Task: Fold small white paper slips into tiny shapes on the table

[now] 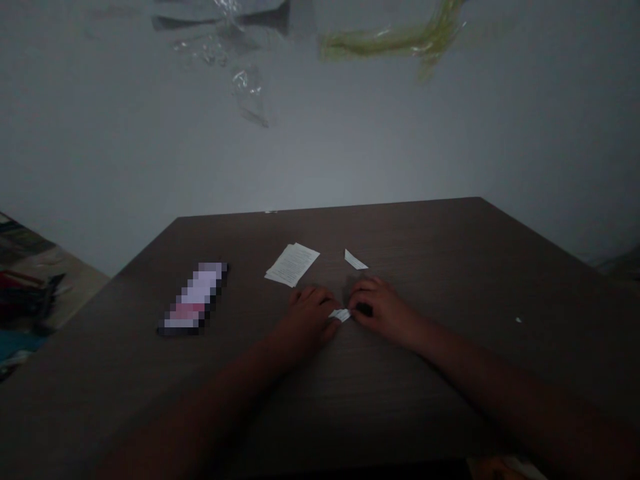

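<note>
Both of my hands rest on a dark wooden table [450, 267], close together. My left hand [310, 313] and my right hand [380, 310] have their fingers curled and pinch a small white folded piece of paper [341, 314] between them. Just beyond my left hand lies a printed white paper sheet [293, 264]. A small white paper scrap [355, 260] lies beyond my right hand. The light is dim and fine detail of the fingers is hard to see.
A phone with a lit screen [195, 298] lies flat at the left of the table. A tiny white speck [519, 321] sits at the right. A pale wall stands behind the table, with clear plastic [240, 73] and yellowish strips [400, 40] stuck on it.
</note>
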Demonstrator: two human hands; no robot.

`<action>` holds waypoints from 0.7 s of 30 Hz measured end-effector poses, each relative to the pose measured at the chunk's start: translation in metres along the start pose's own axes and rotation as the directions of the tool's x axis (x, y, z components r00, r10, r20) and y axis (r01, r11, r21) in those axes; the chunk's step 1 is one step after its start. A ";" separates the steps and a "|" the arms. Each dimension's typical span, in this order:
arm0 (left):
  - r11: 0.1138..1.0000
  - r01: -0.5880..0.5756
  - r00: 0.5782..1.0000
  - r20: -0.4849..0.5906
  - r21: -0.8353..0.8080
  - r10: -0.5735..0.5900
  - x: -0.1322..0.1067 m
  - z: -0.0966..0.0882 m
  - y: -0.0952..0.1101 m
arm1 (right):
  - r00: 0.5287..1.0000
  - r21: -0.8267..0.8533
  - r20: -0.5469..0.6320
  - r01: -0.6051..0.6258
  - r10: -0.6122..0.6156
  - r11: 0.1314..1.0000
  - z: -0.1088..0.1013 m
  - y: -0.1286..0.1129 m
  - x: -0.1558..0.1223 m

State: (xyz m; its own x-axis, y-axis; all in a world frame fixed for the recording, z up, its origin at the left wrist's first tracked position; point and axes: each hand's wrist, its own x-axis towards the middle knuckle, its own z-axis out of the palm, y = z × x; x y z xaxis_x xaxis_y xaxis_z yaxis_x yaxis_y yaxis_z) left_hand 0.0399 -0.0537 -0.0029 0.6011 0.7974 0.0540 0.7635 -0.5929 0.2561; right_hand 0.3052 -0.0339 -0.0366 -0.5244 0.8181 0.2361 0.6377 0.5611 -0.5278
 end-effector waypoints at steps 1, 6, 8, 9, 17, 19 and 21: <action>1.000 -0.005 1.000 -0.003 0.005 0.005 0.000 -0.001 0.001 | 1.000 -0.004 0.000 -0.003 0.003 1.000 0.000 0.000 0.000; 0.997 -0.062 0.997 0.053 0.039 0.060 0.001 -0.005 0.006 | 1.000 -0.023 -0.005 -0.012 0.012 1.000 0.004 -0.002 -0.001; 0.996 -0.079 0.994 0.072 0.040 0.076 0.001 -0.008 0.008 | 1.000 -0.022 -0.009 -0.006 0.006 1.000 0.006 -0.003 -0.001; 0.996 -0.080 0.994 0.074 0.038 0.077 0.001 -0.009 0.009 | 1.000 -0.021 -0.010 -0.001 0.001 1.000 0.006 -0.003 -0.001; 0.999 -0.030 0.996 0.087 0.030 0.028 0.001 -0.009 0.016 | 0.999 -0.034 -0.008 0.035 -0.035 0.999 0.006 -0.001 0.000; 0.999 -0.030 0.997 0.074 0.036 0.028 0.001 -0.009 0.016 | 0.999 -0.042 -0.004 0.049 -0.049 0.998 0.006 0.000 0.000; 0.999 -0.035 0.997 0.075 0.033 0.033 0.000 -0.011 0.016 | 0.998 -0.056 0.001 0.062 -0.062 0.997 0.007 0.001 0.000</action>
State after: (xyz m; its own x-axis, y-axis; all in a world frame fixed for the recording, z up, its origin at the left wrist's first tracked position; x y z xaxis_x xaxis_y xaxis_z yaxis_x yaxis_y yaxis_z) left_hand 0.0498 -0.0617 0.0121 0.6418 0.7668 -0.0099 0.7492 -0.6242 0.2216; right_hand 0.3024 -0.0343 -0.0426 -0.5635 0.7817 0.2673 0.6347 0.6167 -0.4656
